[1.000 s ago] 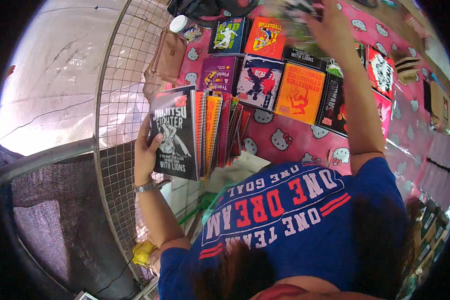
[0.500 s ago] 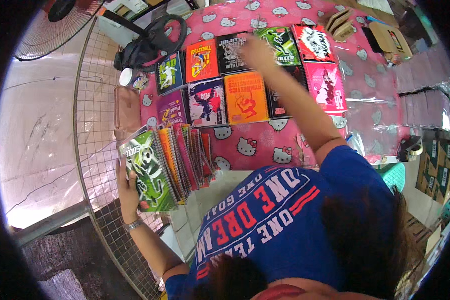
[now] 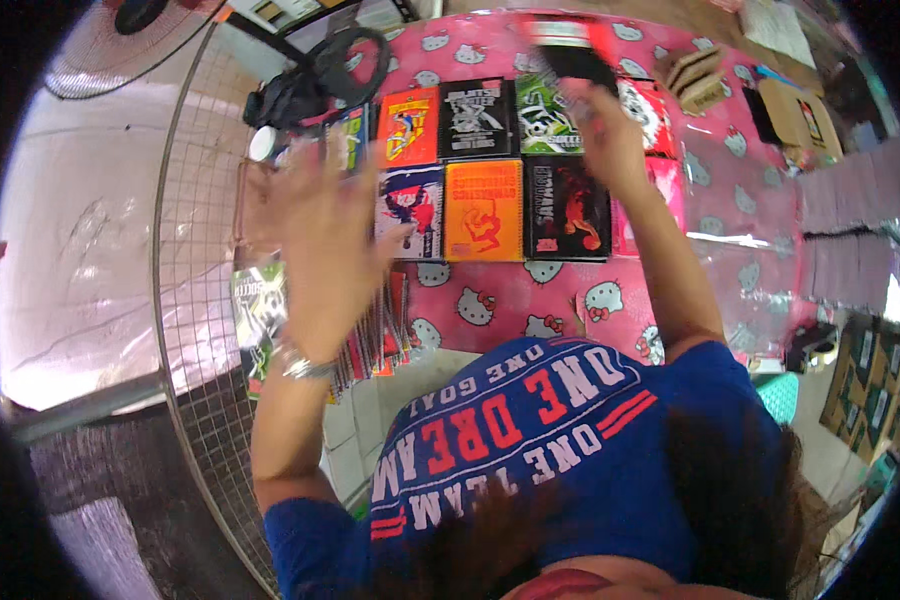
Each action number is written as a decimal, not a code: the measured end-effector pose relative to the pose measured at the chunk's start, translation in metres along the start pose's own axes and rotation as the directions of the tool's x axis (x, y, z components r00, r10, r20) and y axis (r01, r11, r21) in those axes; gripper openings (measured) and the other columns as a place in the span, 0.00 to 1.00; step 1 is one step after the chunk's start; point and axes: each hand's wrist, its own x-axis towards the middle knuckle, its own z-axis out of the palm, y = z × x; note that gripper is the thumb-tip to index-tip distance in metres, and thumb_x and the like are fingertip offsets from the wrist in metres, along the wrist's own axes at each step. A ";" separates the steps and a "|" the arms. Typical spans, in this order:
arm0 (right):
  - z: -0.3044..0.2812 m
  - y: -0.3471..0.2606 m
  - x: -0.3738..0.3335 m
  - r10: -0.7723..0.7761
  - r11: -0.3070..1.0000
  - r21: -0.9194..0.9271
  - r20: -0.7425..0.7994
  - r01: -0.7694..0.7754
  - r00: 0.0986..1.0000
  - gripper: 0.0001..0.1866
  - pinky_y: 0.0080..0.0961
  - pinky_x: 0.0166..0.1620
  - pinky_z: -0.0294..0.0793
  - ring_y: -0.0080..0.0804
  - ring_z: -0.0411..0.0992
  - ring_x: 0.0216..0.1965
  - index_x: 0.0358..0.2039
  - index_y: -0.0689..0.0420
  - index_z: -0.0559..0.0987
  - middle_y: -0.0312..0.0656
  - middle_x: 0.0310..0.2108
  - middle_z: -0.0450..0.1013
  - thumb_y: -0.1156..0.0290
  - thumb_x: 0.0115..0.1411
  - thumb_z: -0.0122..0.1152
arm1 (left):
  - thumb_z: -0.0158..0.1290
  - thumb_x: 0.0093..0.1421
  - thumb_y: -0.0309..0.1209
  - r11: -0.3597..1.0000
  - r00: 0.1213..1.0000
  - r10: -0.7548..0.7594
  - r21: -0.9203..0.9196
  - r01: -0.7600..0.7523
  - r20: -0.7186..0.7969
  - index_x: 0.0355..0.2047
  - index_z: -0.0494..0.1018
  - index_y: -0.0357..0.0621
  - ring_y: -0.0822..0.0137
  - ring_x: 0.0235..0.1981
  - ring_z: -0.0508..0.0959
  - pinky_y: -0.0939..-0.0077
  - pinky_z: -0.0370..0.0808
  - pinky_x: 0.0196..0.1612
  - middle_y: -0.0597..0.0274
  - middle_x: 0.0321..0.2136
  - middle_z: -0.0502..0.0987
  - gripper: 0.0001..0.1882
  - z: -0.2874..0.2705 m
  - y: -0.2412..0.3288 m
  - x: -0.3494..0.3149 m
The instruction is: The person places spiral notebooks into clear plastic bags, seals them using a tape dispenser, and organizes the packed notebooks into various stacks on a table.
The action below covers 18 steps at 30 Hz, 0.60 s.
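My right hand (image 3: 610,135) is closed on the near edge of a notebook (image 3: 570,50), a motion-blurred red, white and black shape tilted up over the far row. Beneath that hand lies a green notebook (image 3: 545,112). My left hand (image 3: 332,240) is smeared by motion, its fingers spread and nothing visible in it. It hovers over the left end of the laid-out notebooks, hiding part of them. Just below it, spiral notebooks (image 3: 380,330) stand in a leaning row, a green one (image 3: 260,315) foremost at the left.
Two rows of notebooks, among them an orange one (image 3: 484,210) and a black one (image 3: 567,210), cover the pink patterned table (image 3: 470,305). Wire mesh (image 3: 195,290) borders the left side. Brown cardboard pieces (image 3: 692,78) and plastic-wrapped stacks (image 3: 850,230) lie to the right.
My left hand has left the green notebook on the leaning row and risen toward the table. My right hand has moved right, now with a red and black notebook in it.
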 end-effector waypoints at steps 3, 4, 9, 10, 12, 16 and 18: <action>-0.026 -0.072 -0.008 -0.278 0.892 0.430 0.273 0.142 0.921 0.19 0.33 0.43 0.74 0.41 0.74 0.41 0.45 0.55 0.76 0.44 0.38 0.76 0.81 0.50 0.58 | 0.60 0.48 0.38 0.982 0.987 0.154 0.123 -0.146 -0.050 0.61 0.59 0.52 0.55 0.57 0.66 0.61 0.62 0.59 0.50 0.55 0.66 0.39 -0.007 0.025 0.013; -0.031 -0.068 -0.012 -0.240 0.834 0.549 0.272 0.055 0.932 0.18 0.32 0.43 0.74 0.38 0.74 0.41 0.45 0.55 0.76 0.43 0.39 0.76 0.79 0.52 0.59 | 0.60 0.50 0.37 0.993 0.982 -0.005 -0.119 0.028 0.188 0.54 0.64 0.49 0.53 0.51 0.71 0.60 0.67 0.52 0.51 0.50 0.71 0.30 -0.015 0.030 0.010; -0.081 0.185 -0.108 0.496 0.652 -0.667 0.013 -0.362 0.868 0.31 0.45 0.43 0.71 0.56 0.73 0.39 0.44 0.62 0.74 0.59 0.37 0.74 0.44 0.57 0.54 | 0.57 0.54 0.21 0.240 0.660 -0.681 -0.755 0.611 0.318 0.44 0.70 0.36 0.71 0.33 0.79 0.75 0.75 0.34 0.57 0.38 0.79 0.17 -0.071 -0.033 -0.068; -0.105 0.253 -0.153 0.675 0.464 -0.835 0.117 -0.295 0.729 0.35 0.48 0.43 0.71 0.58 0.72 0.40 0.44 0.63 0.73 0.59 0.37 0.73 0.40 0.54 0.55 | 0.55 0.55 0.20 0.226 0.730 -0.673 -0.905 0.360 0.122 0.48 0.67 0.34 0.69 0.36 0.78 0.75 0.75 0.40 0.57 0.40 0.78 0.20 -0.074 -0.059 -0.082; -0.095 0.249 -0.192 0.672 0.631 -0.662 0.205 -0.405 0.711 0.34 0.50 0.45 0.69 0.60 0.70 0.44 0.45 0.64 0.72 0.62 0.40 0.72 0.45 0.51 0.60 | 0.54 0.57 0.23 0.108 0.561 -0.796 -0.858 0.503 0.229 0.55 0.60 0.35 0.70 0.44 0.74 0.75 0.71 0.48 0.56 0.46 0.73 0.27 -0.081 -0.095 -0.135; -0.072 0.204 -0.138 0.613 0.555 -0.740 0.056 -0.379 0.788 0.31 0.50 0.41 0.71 0.60 0.72 0.40 0.48 0.63 0.70 0.60 0.36 0.74 0.52 0.51 0.62 | 0.57 0.56 0.29 0.244 0.597 -0.655 -0.618 0.747 0.463 0.63 0.51 0.36 0.66 0.52 0.69 0.73 0.65 0.55 0.53 0.54 0.66 0.37 -0.032 -0.133 -0.208; -0.052 0.107 -0.066 0.461 0.748 -0.591 0.135 -0.302 0.877 0.28 0.50 0.38 0.71 0.59 0.73 0.35 0.50 0.59 0.69 0.59 0.33 0.75 0.57 0.53 0.61 | 0.59 0.55 0.30 0.215 0.617 -0.593 -0.636 0.741 0.518 0.63 0.53 0.37 0.65 0.55 0.65 0.73 0.62 0.57 0.54 0.57 0.64 0.38 -0.009 -0.154 -0.232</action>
